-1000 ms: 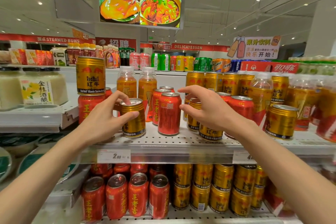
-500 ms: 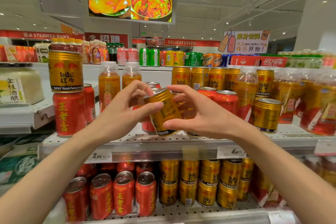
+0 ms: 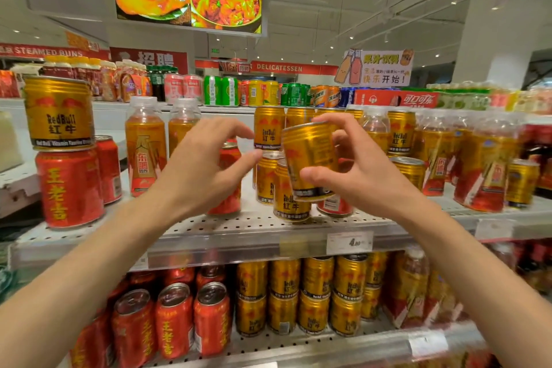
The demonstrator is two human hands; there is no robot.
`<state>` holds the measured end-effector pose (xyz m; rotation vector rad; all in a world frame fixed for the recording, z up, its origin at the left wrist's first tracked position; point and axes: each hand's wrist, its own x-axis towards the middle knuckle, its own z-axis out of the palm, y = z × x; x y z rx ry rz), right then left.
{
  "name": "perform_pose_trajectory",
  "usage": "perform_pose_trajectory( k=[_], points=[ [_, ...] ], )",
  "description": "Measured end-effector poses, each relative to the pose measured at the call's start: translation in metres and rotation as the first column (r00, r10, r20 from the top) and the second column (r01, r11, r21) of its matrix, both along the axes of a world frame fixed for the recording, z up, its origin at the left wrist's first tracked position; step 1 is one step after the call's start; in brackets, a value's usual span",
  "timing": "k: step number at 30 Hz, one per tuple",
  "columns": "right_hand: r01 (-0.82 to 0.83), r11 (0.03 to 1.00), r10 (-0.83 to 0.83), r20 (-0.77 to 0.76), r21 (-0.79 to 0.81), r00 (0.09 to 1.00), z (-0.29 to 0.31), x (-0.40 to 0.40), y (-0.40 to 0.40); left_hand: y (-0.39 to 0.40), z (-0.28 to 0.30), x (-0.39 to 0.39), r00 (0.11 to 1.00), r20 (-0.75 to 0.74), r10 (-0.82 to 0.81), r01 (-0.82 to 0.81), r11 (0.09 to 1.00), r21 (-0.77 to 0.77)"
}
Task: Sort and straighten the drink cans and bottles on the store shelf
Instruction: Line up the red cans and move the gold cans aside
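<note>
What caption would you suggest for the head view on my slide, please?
Right hand lifts a gold metal can above the white perforated shelf; the open left hand hovers beside it.

Gold ribbed can [image 3: 309, 158] (dark base band); red cans [image 3: 70, 188], yellow characters; white perforated shelf [image 3: 254, 225].

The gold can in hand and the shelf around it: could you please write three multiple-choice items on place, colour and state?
1. Which hand holds the raised gold can?
A left
B right
C neither

2. What colour is the can under the gold can at far left?
A red
B green
C blue

3. How is the left hand?
A shut on a bottle
B flat on the shelf
C open, holding nothing

B: the right hand has its grip around it.
A: a red can carries it.
C: fingers spread, nothing held.
</note>
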<state>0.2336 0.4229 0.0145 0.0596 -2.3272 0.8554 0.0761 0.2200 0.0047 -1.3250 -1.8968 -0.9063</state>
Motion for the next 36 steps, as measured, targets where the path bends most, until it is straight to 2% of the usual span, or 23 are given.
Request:
perform_pose_trajectory(
  k=[4,9,21,28,36],
  points=[
    [0.139,0.990,-0.139,0.011,0.012,0.990,-0.005,0.020,0.024,0.026,-0.012,0.003,0.974,-0.217,0.060,-0.108,0.970,-0.220],
    [0.282,0.957,-0.287,0.071,0.074,0.955,-0.017,0.040,0.049,0.059,-0.024,0.010,0.968,-0.248,0.038,-0.125,0.930,-0.345],
    [0.462,0.877,-0.473,0.060,0.131,0.879,-0.047,0.028,0.080,0.065,-0.031,0.005,0.989,-0.147,0.003,-0.049,0.948,-0.314],
    [0.457,0.878,-0.464,0.017,0.143,0.886,-0.053,0.015,0.076,0.059,-0.032,0.004,0.990,-0.141,-0.017,-0.025,0.955,-0.296],
    [0.471,0.841,-0.476,-0.052,0.266,0.878,-0.061,0.004,0.077,0.056,-0.034,0.003,0.993,-0.121,-0.011,-0.025,0.957,-0.290]
  ],
)
